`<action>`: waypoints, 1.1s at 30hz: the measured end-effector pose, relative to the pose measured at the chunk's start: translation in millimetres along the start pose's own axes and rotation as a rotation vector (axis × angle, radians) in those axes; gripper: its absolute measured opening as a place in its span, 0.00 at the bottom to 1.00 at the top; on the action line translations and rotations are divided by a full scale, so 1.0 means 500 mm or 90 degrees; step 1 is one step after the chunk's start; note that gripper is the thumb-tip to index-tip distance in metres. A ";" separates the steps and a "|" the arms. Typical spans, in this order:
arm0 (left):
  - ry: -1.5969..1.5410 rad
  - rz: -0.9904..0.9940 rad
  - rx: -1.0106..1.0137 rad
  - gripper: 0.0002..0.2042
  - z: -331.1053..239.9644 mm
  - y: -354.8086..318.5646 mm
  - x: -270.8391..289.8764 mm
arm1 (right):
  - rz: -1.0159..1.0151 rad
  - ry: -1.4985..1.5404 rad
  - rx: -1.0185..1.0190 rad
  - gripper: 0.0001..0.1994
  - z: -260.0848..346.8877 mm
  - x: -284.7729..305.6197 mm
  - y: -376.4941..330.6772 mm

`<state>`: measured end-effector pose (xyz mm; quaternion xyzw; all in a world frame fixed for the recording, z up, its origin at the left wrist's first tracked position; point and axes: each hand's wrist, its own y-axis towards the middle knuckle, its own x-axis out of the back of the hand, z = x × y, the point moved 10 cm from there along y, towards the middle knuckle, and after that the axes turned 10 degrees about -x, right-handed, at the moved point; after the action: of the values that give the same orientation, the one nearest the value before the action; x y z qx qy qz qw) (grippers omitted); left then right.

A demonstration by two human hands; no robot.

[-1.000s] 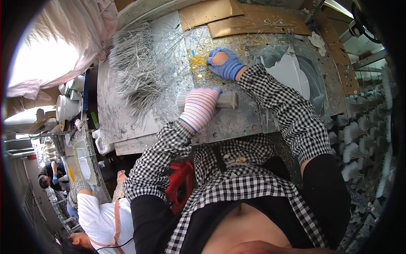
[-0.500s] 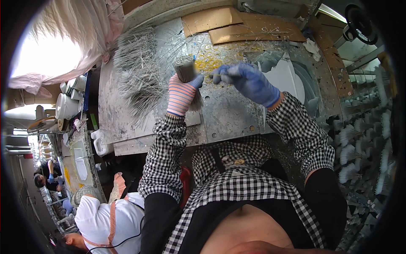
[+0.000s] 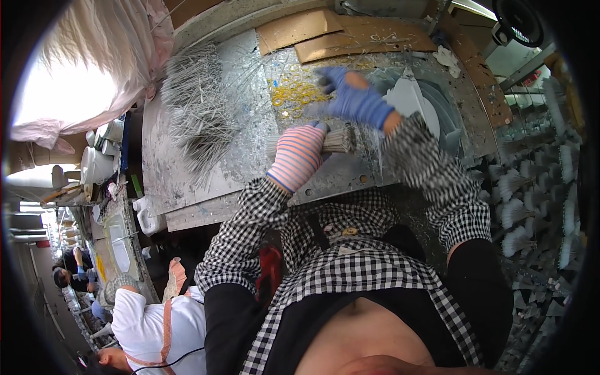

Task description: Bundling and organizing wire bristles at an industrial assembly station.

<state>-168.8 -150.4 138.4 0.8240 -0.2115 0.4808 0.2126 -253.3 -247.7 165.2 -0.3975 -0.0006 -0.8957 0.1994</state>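
In the left hand (image 3: 294, 156), gloved in pink stripes, a bundle of grey strands (image 3: 337, 142) lies crosswise, the fingers closed around its middle and one end jutting out to the right. Whether the bundle touches the tabletop or is held just above it, I cannot tell. Up and to the right of that grip, the right hand (image 3: 355, 99), in a blue glove, has its fingers spread and blurred; whether anything thin sits between them, I cannot tell.

Just beyond the left grip, yellow rings (image 3: 294, 94) are scattered in a loose patch on the table (image 3: 247, 144), reaching close to the right hand's fingers. Left of the grip and apart from it spreads a heap of loose grey strands (image 3: 197, 106). To the right of the right hand, pale sheets (image 3: 409, 99) overlap, and past the rings flat cardboard pieces (image 3: 369, 39) lie along the far side.

The containers stand well to the grip's left, off the table: a white jug (image 3: 148, 215) near the table's left end, and farther out a white bucket (image 3: 95, 165) and a shallow pale tray (image 3: 119, 240); their contents do not show clearly. The table's near edge runs just below the grip, facing the checked apron (image 3: 350, 278). Room for moving lies between heap and grip, and rightward from the bundle's end
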 end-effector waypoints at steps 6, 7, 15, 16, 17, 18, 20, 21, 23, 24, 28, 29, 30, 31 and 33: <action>-0.497 -0.185 0.119 0.14 0.045 -0.021 0.041 | 0.216 0.644 -0.043 0.35 -0.034 -0.028 -0.003; -0.595 -0.171 0.161 0.14 0.051 -0.019 0.029 | 0.192 0.549 0.120 0.35 0.014 -0.017 -0.026; -0.069 -0.033 0.006 0.19 -0.058 0.006 0.011 | 0.102 0.238 -0.155 0.22 -0.076 -0.051 0.016; -0.106 -0.110 0.000 0.19 -0.056 0.000 0.033 | 0.123 0.362 -0.232 0.23 -0.106 -0.062 0.014; -0.338 -0.179 -0.008 0.16 -0.045 -0.006 0.041 | 0.166 0.530 -0.240 0.26 -0.107 -0.071 0.014; -0.433 -0.180 0.014 0.16 -0.029 -0.010 0.037 | 0.217 0.644 -0.095 0.26 -0.063 -0.059 0.011; -0.623 -0.209 0.042 0.15 0.002 -0.020 0.035 | 0.310 0.789 0.075 0.27 -0.001 -0.035 -0.020; -0.759 -0.146 0.138 0.16 0.021 -0.025 -0.001 | 0.297 0.651 0.293 0.27 0.059 -0.001 -0.058; -0.719 -0.178 0.052 0.14 0.019 -0.024 0.022 | 0.198 0.278 0.446 0.26 0.125 0.011 -0.115; -0.684 -0.156 -0.004 0.14 0.006 -0.021 0.025 | 0.120 0.101 0.540 0.26 0.160 0.009 -0.152; -0.098 -0.202 -0.249 0.18 -0.073 -0.031 0.050 | -0.077 0.069 0.614 0.15 0.241 0.039 -0.218; -0.152 -0.239 -0.232 0.19 -0.066 -0.034 0.050 | -0.166 0.093 0.655 0.14 0.254 0.055 -0.243; -0.382 -0.292 -0.162 0.21 -0.036 -0.034 0.040 | -0.163 0.098 0.616 0.16 0.258 0.053 -0.238; -0.612 -0.338 -0.083 0.23 -0.007 -0.035 0.015 | -0.166 0.112 0.600 0.17 0.262 0.054 -0.241; -0.957 -0.361 0.066 0.30 0.029 -0.040 -0.052 | -0.210 0.098 0.581 0.21 0.263 0.071 -0.254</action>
<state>-159.2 -138.0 106.2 0.9582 -0.0579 -0.2658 0.0884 -226.6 -122.7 300.3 -0.1966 -0.4411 -0.8505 0.2083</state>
